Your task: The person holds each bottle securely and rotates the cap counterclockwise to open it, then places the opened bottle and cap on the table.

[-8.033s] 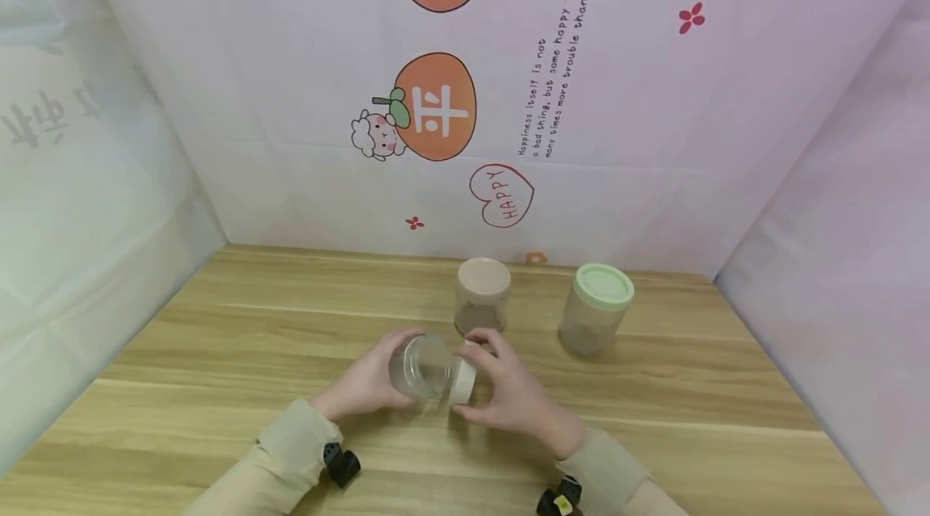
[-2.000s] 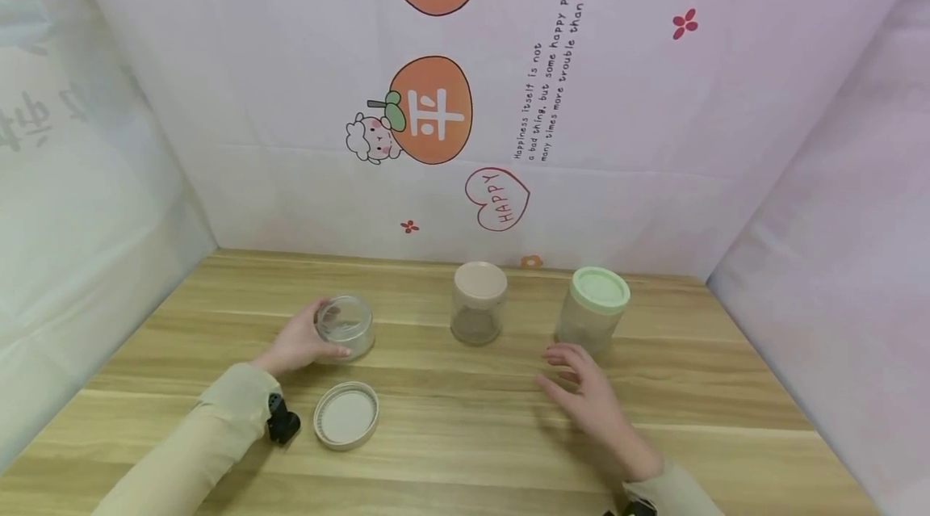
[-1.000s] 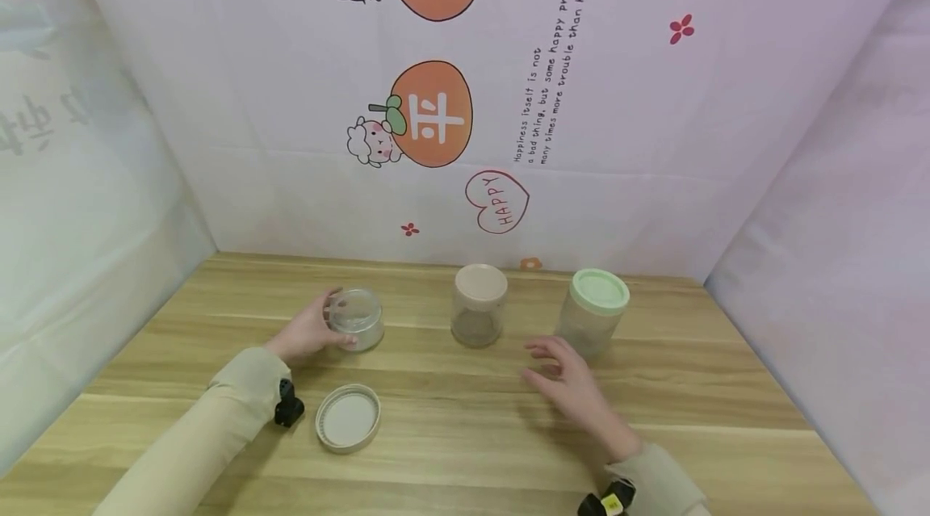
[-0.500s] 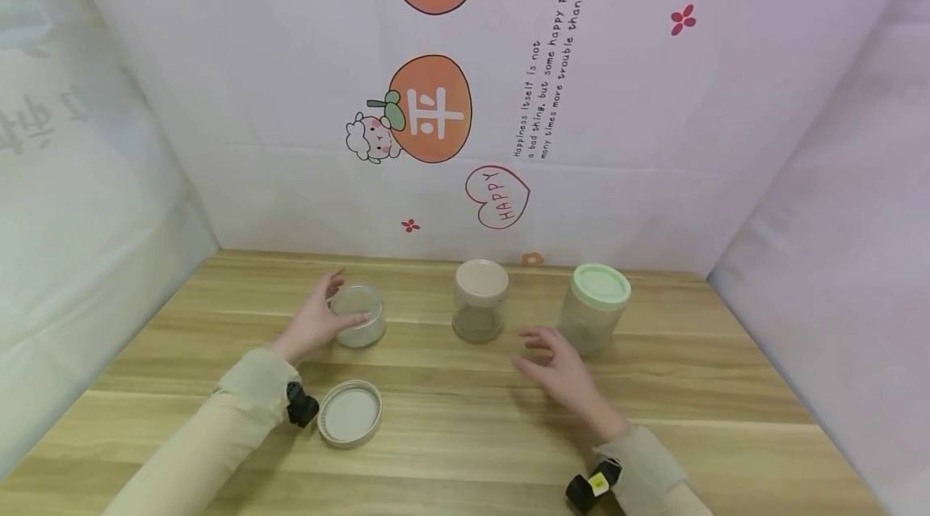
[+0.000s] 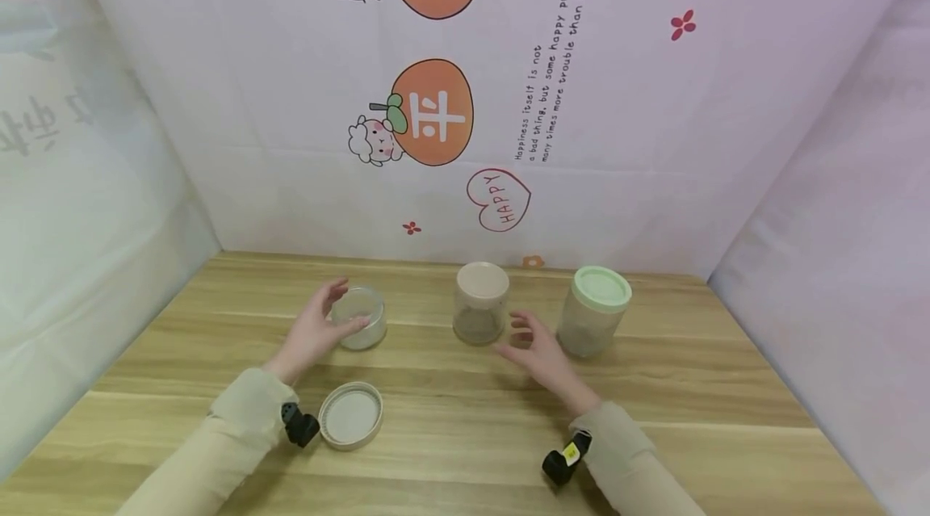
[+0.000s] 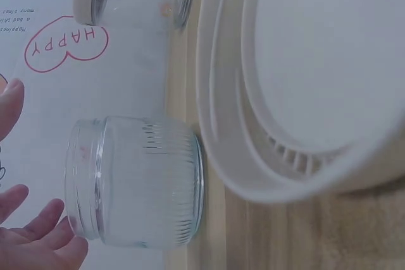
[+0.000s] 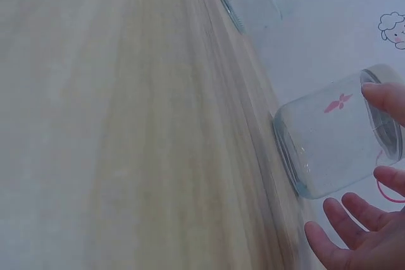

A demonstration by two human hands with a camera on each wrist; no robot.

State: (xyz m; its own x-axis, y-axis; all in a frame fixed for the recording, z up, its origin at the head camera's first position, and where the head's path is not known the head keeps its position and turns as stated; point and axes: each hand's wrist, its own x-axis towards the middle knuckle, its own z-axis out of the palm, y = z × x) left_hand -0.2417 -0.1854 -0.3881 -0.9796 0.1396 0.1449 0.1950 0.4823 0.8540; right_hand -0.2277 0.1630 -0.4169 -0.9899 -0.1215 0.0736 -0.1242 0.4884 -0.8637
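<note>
A lidless clear glass jar (image 5: 369, 329) stands upright at the left of the wooden table. My left hand (image 5: 311, 334) hovers beside its mouth with fingers spread, apart from the rim in the left wrist view. Nearer to me lies the jar's white lid (image 5: 351, 417), inner side up. To the right stands a jar with a pinkish-beige lid (image 5: 482, 314). My right hand (image 5: 541, 356) is just right of that jar, its fingers parted and loosely bent, holding nothing. The right wrist view has its thumb and fingers (image 7: 364, 235) near the jar's lid end.
Farther right stands a taller jar with a green lid (image 5: 594, 314), close to my right hand. A printed white cloth (image 5: 327, 201) forms the back wall, with more white cloth at both sides. Black wrist cameras (image 5: 299, 425) sit on both sleeves.
Earlier, I held the jar and its lid at the centre; now both are on the table at left. My left hand has released the jar. My right hand has moved left towards the beige-lidded jar.
</note>
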